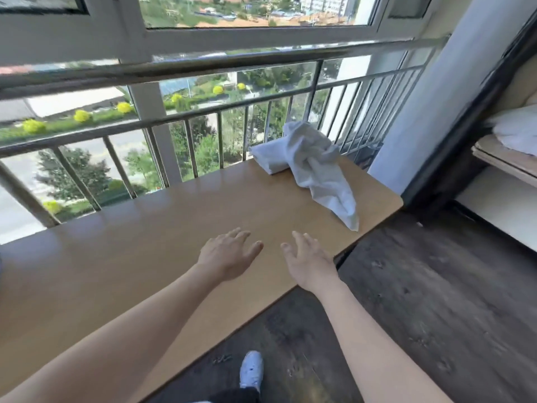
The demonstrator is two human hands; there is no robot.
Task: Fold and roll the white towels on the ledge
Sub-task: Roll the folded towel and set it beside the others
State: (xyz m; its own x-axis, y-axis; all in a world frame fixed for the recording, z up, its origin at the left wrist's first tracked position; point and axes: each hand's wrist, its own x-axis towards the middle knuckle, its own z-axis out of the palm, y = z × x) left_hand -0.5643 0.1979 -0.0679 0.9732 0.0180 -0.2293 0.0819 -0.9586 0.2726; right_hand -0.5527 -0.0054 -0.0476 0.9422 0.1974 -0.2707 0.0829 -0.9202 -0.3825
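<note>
While both hands hover over the wooden ledge (116,257), neither holds anything: the left hand (228,255) has its fingers loosely spread and straight, and the right hand (308,263) reaches forward with fingers apart. The white towels sit well apart from them at the far right end, a crumpled towel (316,170) draped partly over a folded towel (268,158) that lies just beside the railing (186,117). Its loose tail trails toward the ledge's front corner (very near the edge, it seems). The risk, as I judge it, lies in a hasty pull: dragging the crumpled one could tip the tail off onto the floor (436,286), or unsettle the folded one beneath it, so lifting it clear first looks wiser.
</note>
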